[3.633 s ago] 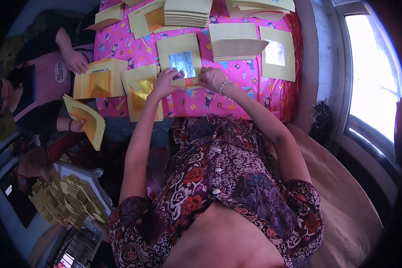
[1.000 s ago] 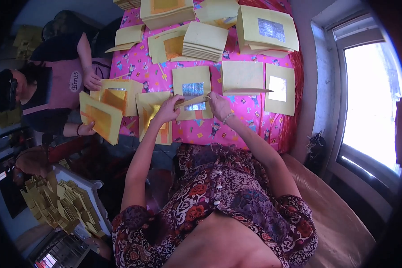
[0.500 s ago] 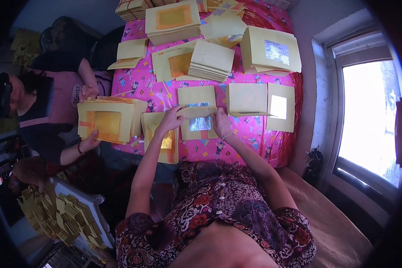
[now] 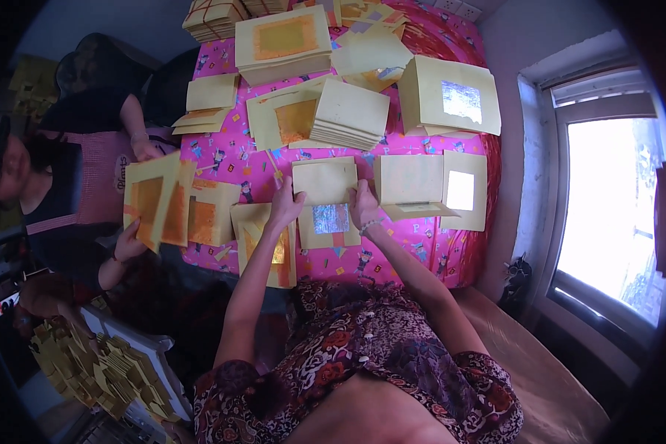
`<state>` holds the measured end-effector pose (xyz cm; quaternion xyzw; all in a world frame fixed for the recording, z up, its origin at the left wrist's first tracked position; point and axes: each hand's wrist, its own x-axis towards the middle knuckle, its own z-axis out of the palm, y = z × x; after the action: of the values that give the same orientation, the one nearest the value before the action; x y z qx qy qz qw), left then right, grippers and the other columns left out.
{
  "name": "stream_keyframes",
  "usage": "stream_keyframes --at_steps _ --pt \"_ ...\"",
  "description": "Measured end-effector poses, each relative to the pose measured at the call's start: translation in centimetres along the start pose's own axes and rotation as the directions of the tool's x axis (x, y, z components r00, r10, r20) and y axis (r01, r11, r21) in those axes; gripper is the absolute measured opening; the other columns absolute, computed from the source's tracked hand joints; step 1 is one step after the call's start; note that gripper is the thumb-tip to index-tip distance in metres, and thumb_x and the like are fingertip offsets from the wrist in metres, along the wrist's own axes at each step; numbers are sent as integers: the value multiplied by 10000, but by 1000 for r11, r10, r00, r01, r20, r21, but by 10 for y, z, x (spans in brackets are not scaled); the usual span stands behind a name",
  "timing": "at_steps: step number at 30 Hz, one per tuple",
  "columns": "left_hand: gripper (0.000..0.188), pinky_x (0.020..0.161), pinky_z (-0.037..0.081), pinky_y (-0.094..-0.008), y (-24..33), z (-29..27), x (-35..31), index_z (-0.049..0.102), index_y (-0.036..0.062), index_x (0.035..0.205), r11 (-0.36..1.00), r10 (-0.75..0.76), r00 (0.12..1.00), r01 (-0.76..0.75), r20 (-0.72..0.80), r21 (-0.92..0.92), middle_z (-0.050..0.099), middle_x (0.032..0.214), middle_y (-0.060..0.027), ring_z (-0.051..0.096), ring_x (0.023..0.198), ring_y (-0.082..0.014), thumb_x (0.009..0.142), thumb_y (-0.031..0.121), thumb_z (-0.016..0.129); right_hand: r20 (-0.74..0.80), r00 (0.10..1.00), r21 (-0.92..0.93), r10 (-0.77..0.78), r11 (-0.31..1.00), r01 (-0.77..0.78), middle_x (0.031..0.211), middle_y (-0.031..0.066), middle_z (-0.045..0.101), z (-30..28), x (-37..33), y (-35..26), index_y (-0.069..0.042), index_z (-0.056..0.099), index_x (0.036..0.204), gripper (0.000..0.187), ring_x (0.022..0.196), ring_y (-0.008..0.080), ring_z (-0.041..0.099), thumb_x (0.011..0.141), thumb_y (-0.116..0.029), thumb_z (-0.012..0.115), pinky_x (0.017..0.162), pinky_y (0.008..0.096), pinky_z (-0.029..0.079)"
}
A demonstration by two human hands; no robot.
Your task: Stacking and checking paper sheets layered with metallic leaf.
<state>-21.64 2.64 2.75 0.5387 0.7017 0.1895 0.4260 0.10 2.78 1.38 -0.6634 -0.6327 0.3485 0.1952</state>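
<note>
In front of me lies a pale yellow paper sheet, with a silver foil square showing on the paper just below it. My left hand is closed at the sheet's left edge, thumb on top. Closed at the right edge is my right hand, a bracelet on its wrist. To the right sits a partly folded yellow sheet, beside a sheet with a bright silver square. Left of my left forearm are yellow sheets with a gold foil patch.
A pink patterned cloth covers the table. Paper stacks and a tall silver-patched stack stand farther back. At the left a co-worker's hand holds orange-and-gold sheets. A window is at the right.
The raised fold between my hands has swung away from me, and the sheet now shows a broad plain face above the silver square. The co-worker has tilted and parted the orange-and-gold sheets.
</note>
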Motion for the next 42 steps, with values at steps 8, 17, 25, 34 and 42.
stream_keyframes --at_steps 8,17,25,34,42 --pt "303 730 458 -497 -6 7 8 393 11 1003 997 -72 996 69 -48 -46 600 859 -265 597 855 -433 802 115 594 -78 997 8 23 1000 -23 869 252 577 2 13 -10 -34 437 966 184 774 446 563 898 -185 518 654 525 438" --pt "310 718 471 -449 -10 18 11 404 19 1042 983 -134 985 118 -112 -138 616 882 -225 619 846 -387 800 62 592 -49 991 -11 125 992 -126 808 257 587 5 18 -12 -30 455 961 201 759 443 572 901 -212 516 648 530 436" --pt "385 666 466 -416 16 19 5 324 20 1073 989 -144 963 134 -227 -57 590 823 -204 619 755 -351 787 5 581 -51 989 -51 139 989 -142 771 264 591 2 21 -14 -19 459 959 215 727 447 580 890 -211 525 634 536 446" --pt "210 752 465 -415 4 29 11 483 26 932 990 -8 968 42 -249 133 525 932 -172 567 870 -363 749 -44 558 -63 992 -67 108 991 -112 770 267 597 5 24 -12 -10 469 967 232 729 448 588 870 -208 540 639 533 462" --pt "175 748 475 -407 5 32 13 551 23 901 984 -71 961 112 -266 142 533 932 -164 575 868 -336 739 -43 562 -62 989 -83 134 987 -139 803 261 596 11 27 -9 -14 489 988 255 742 435 590 857 -218 569 653 516 462"
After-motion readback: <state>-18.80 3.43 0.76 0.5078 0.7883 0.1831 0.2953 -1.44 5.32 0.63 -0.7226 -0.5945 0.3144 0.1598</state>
